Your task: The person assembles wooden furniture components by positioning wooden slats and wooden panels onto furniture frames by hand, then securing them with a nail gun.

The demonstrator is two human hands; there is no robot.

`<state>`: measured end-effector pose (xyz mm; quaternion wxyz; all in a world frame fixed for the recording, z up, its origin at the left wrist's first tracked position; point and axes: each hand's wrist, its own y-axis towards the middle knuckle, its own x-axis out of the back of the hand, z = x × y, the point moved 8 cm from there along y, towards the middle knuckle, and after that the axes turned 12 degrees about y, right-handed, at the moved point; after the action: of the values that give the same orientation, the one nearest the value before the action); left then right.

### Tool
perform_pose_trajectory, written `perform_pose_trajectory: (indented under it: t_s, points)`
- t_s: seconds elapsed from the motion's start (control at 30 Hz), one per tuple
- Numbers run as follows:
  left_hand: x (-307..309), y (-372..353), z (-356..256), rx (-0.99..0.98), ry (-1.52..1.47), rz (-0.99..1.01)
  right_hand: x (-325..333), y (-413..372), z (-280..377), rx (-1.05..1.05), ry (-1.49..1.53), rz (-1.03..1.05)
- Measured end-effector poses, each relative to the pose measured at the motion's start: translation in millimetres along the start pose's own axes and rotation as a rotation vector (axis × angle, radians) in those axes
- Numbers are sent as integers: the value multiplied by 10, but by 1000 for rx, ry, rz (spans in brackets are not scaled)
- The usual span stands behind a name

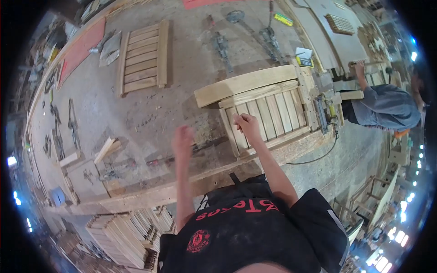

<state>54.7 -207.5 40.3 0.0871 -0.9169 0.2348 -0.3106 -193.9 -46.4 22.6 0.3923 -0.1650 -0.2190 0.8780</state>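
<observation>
My right hand (246, 125) is over the left part of a slatted wooden panel (268, 113), its fingers curled together. Whether anything small sits in that pinch is hidden. Behind the panel's far rail lies a thick, slightly curved wooden board (246, 85). My left hand (184, 139) is raised over the workbench, left of the panel, and smeared by motion, so its fingers cannot be made out. Below it, a dark bar clamp (182, 154) with a red part lies along the near side of the bench.
A second slatted panel (143, 57) lies farther back on the workbench (182, 41). Metal clamps (221, 48) and wood offcuts (107, 149) are scattered about. At the right, a co-worker (387, 104) stands by the bench. Several wooden pieces (123, 236) are stacked below the front edge.
</observation>
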Motion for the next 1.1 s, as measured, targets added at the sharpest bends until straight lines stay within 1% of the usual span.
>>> perform_pose_trajectory:
  t_s: [0.03,0.07,0.1,0.13,0.2,0.3,0.33,0.4,0.43,0.5,0.53,0.6,0.63,0.7,0.8,0.83,0.9,0.93,0.97,1.0,1.03,1.07,1.1]
  points:
    - [-207,-70,-355,-116,-30,39,-165,-103,25,-21,24,32]
    - [-358,-113,-623,-163,-55,117,-315,-168,53,-39,49,67]
    - [-431,-186,-773,-165,-86,117,-399,-203,33,-105,5,66]
    - [-461,-219,-853,-171,-118,116,-493,-211,37,-92,-24,77]
    - [-448,-274,-647,-84,-136,62,-654,-221,51,-64,-90,96]
    - [-258,-452,-97,60,-172,-85,-951,-99,102,122,-288,156]
    - [-114,-490,25,109,-185,-145,-1091,-33,101,213,-381,217]
    - [77,-564,255,220,-416,-186,-1381,29,77,395,-565,348]
    - [176,-643,317,280,-538,-214,-1592,-63,130,378,-623,432]
    - [345,-707,317,341,-693,-204,-2024,-293,150,339,-743,618]
    - [435,-724,326,366,-771,-201,-2186,-383,43,306,-695,688]
    - [657,-749,363,302,-689,-273,-2440,-590,-158,231,-598,810]
    - [738,-760,395,272,-644,-300,-2560,-706,-185,230,-571,838]
    - [890,-852,552,309,-548,-431,-2723,-925,-206,220,-512,872]
    - [1193,-1048,796,422,-408,-645,-2798,-1043,-314,227,-698,878]
    - [1318,-1129,901,467,-358,-713,-2808,-1102,-334,223,-689,902]
    - [1667,-1386,1246,607,-159,-938,-2777,-1189,-341,221,-673,936]
    - [1762,-1519,1589,648,-96,-1025,-2745,-1179,-355,207,-684,928]
    - [1934,-1679,1772,790,-1,-1049,-2685,-1147,-377,195,-693,908]
    - [2078,-1848,2033,658,275,-1146,-2579,-1115,-396,180,-703,873]
    - [2187,-2031,2155,793,519,-1203,-2499,-1100,-403,202,-714,858]
    - [2142,-2228,2486,1238,507,-1074,-2389,-1053,-401,223,-730,818]
    - [1956,-2346,3358,1521,589,-1058,-2215,-988,-365,250,-753,762]
